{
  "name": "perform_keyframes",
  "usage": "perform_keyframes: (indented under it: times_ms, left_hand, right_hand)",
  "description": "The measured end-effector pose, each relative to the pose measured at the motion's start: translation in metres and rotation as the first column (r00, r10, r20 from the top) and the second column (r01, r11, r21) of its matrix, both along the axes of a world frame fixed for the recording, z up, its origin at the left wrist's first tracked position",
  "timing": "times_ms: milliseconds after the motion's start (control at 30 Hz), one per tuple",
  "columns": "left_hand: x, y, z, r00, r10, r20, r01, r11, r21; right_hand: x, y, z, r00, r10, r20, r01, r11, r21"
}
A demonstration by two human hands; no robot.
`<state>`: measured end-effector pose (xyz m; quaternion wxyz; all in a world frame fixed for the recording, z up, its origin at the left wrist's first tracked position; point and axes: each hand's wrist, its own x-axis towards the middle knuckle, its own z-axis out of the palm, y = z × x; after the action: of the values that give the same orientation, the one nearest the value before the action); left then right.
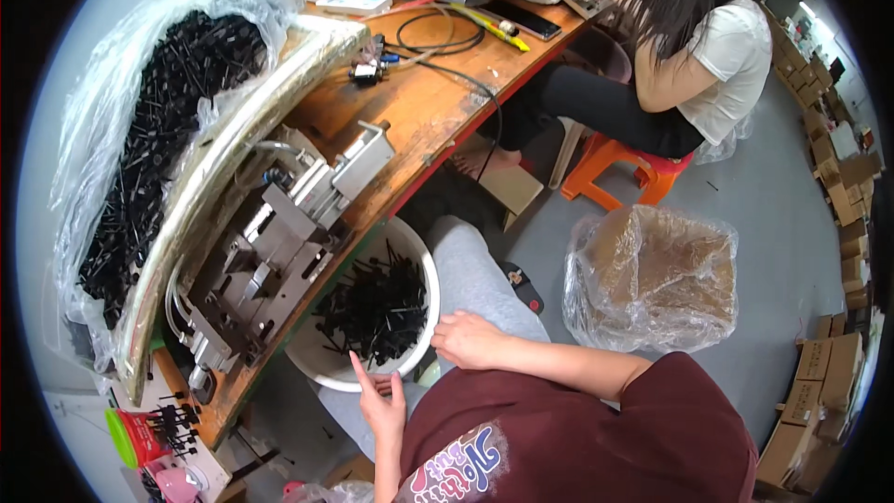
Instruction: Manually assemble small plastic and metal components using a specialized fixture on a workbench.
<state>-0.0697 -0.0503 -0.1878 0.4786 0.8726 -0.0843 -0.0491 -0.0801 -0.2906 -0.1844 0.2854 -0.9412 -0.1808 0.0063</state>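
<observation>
A white bucket (431, 293), filled with black thin-stemmed plastic parts (377, 309), stands between my legs against the bench edge. My left hand (380, 402) is at its near rim, index finger and thumb stretched apart, with nothing visible between them. Beside the right rim, over my grey-trousered leg, my right hand (470, 340) has its fingers curled in. What those fingers hold, if anything, is hidden. On the bench to the left is a metal fixture (279, 251) with clamps and a cylinder.
A tray (337, 34) edged in wrapping holds a heap of black parts (186, 84) in clear plastic. Another person (689, 65) sits on an orange stool (610, 168). A plastic-lined box (652, 275) is on the floor at right. Cartons (819, 382) line the wall. A phone (521, 19) and cables lie on the bench.
</observation>
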Motion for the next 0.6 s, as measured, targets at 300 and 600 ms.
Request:
perform_keyframes:
  times_ms: [300,600]
  left_hand:
    - [0.002,-0.002,0.006,0.997,0.06,0.045,-0.058,0.998,-0.024]
    - [0.001,0.0,0.008,0.995,0.102,-0.007,-0.102,0.994,-0.043]
  right_hand:
    - [0.006,0.0,0.0,1.0,-0.019,0.003,0.019,1.0,-0.021]
    - [0.011,0.004,-0.008,0.999,-0.045,0.022,0.046,0.999,-0.026]
